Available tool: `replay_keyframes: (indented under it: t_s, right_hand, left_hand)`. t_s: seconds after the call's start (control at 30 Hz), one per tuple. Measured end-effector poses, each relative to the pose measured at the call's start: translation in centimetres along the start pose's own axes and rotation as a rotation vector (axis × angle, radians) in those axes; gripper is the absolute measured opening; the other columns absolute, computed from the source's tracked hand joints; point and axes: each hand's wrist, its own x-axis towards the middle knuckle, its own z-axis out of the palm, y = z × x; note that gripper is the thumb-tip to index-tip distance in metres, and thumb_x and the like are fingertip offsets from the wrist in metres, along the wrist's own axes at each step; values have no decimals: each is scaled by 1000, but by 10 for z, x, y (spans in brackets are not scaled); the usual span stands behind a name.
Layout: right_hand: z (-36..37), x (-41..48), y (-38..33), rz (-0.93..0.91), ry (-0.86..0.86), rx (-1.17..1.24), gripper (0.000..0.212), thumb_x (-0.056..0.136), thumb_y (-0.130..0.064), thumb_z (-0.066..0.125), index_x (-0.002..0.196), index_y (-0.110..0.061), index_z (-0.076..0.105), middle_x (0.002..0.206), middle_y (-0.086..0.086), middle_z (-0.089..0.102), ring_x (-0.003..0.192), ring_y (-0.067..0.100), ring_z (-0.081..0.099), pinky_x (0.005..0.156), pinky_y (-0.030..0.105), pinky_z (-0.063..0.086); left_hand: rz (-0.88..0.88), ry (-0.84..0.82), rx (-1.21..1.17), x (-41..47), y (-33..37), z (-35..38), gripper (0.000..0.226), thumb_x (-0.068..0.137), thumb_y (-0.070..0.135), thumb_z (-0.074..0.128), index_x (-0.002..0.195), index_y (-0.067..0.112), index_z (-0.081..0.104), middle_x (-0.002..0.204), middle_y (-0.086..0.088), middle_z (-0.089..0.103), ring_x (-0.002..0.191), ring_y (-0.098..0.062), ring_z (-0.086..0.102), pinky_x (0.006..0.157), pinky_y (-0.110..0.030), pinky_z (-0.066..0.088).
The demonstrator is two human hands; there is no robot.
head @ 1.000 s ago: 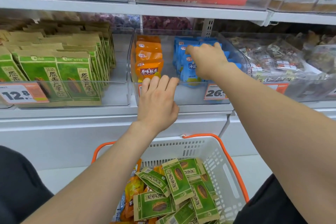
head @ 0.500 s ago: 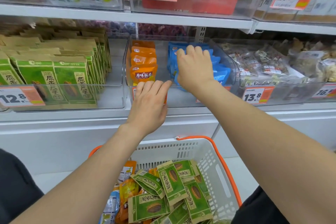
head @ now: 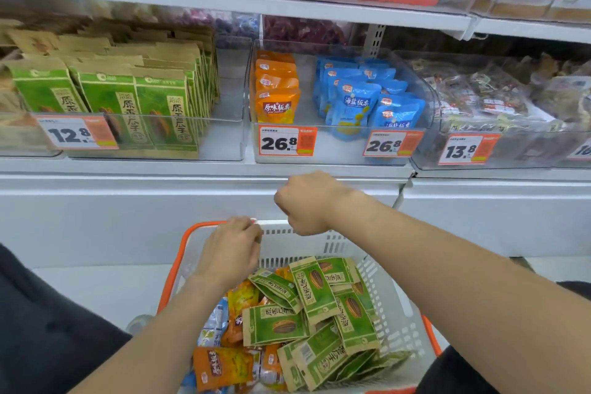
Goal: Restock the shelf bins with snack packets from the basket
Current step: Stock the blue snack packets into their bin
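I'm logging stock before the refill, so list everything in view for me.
green packets: many, green, left bin
orange packets: few, orange, middle bin, left side
blue packets: several, blue, same bin, right side
wrapped snacks: many, clear, right bin
price tags: several, white-orange, bin fronts
basket: one, white, orange rim, below bins
loose packets: many, green, orange, blue, in basket
left hand: one, at basket's far rim
right hand: one, fingers curled, below middle bin

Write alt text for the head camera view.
A person's two hands are near an orange-rimmed white basket of green, orange and blue snack packets: the left hand by its far rim, the right hand higher and curled, no packet visible. Behind, clear shelf bins hold green packets, orange packets and blue packets, with price tags.
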Motion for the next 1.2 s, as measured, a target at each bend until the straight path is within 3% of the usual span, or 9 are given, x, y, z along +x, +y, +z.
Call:
replay_keyframes:
  t_s: [0.1,0.23,0.33,0.43,0.5,0.57,0.73,1.0,1.2]
  right_hand:
    - [24,6,-29,-76,-175,-16,14,92,-11,59,104,-18,56,96,3,50,78,27,53,63,35,44]
    - [50,13,-63,-194,-255,-83,19,94,-6,61,87,-17,48,88,0,48,78,25,54,64,36,47]
    - [68,19,-82,-264,-244,-149,18,98,-5,57,112,-15,62,98,3,59,84,26,61,61,36,45]
    - [80,26,-95,-325,-186,-152,26,101,-4,53,120,-18,60,107,4,67,95,29,66,62,37,45]
    - [88,32,-99,-324,-200,-115,32,99,-5,59,127,-19,58,112,6,64,98,29,65,63,38,47]
    - [94,36,-101,-302,-249,-96,38,95,-11,68,130,-20,58,115,8,60,98,28,63,65,38,48]
    - [103,42,-100,-275,-310,-106,16,95,-14,67,104,-21,55,98,0,61,82,23,60,67,36,52]
    - [98,48,-91,-258,-358,-120,26,97,-16,66,123,-20,61,96,0,53,83,23,56,68,36,50]
    - [79,46,-77,-186,-398,-96,32,99,-7,61,130,-17,61,103,2,58,86,24,61,64,36,46]
  left_hand:
    - [-171,-301,75,-20,-14,7,16,94,21,51,98,21,67,103,-2,67,94,-27,64,74,-40,56]
    - [-333,-526,140,-41,-25,22,14,99,11,54,108,13,65,111,-8,67,99,-27,67,77,-33,53]
    - [-320,-680,211,-57,-33,45,27,99,2,53,123,11,63,127,-10,63,112,-25,64,88,-31,54]
    - [-290,-785,240,-68,-31,61,43,102,4,48,144,7,48,148,-17,44,132,-34,47,106,-40,44]
    - [-280,-873,284,-70,-31,65,51,103,4,46,153,2,36,155,-19,36,138,-38,41,109,-41,41]
    - [-289,-925,291,-71,-33,69,58,101,3,52,154,2,31,150,-18,43,135,-34,49,105,-39,46]
    - [-308,-918,213,-62,-41,72,50,94,32,76,135,12,56,132,-9,60,117,-31,65,91,-41,56]
    - [-371,-869,138,-59,-43,72,22,94,29,66,112,18,59,114,-5,63,99,-26,65,78,-35,53]
    - [-503,-559,-82,-19,-42,28,25,87,41,67,87,16,62,82,-1,65,74,-20,63,66,-31,55]
